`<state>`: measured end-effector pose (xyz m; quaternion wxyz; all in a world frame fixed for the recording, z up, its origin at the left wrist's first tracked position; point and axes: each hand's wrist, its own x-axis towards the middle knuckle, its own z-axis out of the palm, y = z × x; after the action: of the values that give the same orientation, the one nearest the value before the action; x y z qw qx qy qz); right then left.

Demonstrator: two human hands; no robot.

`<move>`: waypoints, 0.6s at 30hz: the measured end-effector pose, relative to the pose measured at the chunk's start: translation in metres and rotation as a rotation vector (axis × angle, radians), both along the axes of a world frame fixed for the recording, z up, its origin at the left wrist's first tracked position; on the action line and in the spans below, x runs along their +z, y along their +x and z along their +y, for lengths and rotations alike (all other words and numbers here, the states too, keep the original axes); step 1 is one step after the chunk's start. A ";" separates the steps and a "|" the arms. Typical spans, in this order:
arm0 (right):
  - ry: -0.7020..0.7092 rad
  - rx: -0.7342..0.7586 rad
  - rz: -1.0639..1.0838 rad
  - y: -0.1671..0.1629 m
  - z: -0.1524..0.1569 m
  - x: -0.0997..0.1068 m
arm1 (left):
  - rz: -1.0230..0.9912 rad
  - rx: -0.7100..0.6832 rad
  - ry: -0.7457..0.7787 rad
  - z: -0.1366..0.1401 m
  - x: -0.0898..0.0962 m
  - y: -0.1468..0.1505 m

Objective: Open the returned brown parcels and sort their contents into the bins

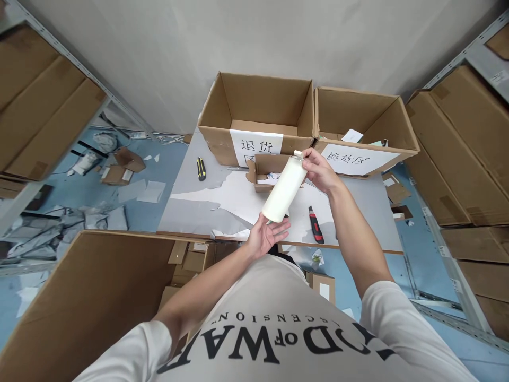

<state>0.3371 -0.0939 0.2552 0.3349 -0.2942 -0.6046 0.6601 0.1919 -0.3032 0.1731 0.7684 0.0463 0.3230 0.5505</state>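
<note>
A white paper label [255, 147] on the cardboard box [258, 114] beyond the left hand [267, 235] reads 退货, with a third character hidden. The label [349, 159] on the box [363, 124] just behind the right hand [320, 171] reads 换货区. The person's T-shirt [286, 339] shows partial letters "OD OF WA".

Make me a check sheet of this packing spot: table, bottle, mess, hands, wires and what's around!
Surface: grey table, white patches.
Job's things: white bottle, tilted, held above the table.
Clutter: small open carton; yellow knife; red knife.
Hands: left hand under the bottle's base; right hand at its cap end.
Cables: pale wires on the floor by the wall.
Surroundings: two labelled boxes; shelves of flat cardboard; paper scraps on the floor.
</note>
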 end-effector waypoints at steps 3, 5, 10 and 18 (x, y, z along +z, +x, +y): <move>-0.017 0.016 0.033 0.003 0.003 -0.007 | -0.104 -0.008 -0.041 0.003 0.006 -0.004; -0.027 0.049 0.056 0.004 0.004 -0.010 | -0.128 0.005 -0.056 0.005 0.007 -0.005; -0.038 0.057 0.083 0.002 0.004 -0.014 | -0.078 0.053 -0.020 0.009 0.004 -0.004; 0.125 -0.022 -0.127 0.012 0.002 0.014 | 0.160 0.223 0.066 0.014 -0.006 -0.003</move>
<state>0.3493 -0.0922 0.2688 0.3208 -0.3204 -0.6613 0.5976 0.1886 -0.2889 0.1670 0.6722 0.0791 0.3684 0.6373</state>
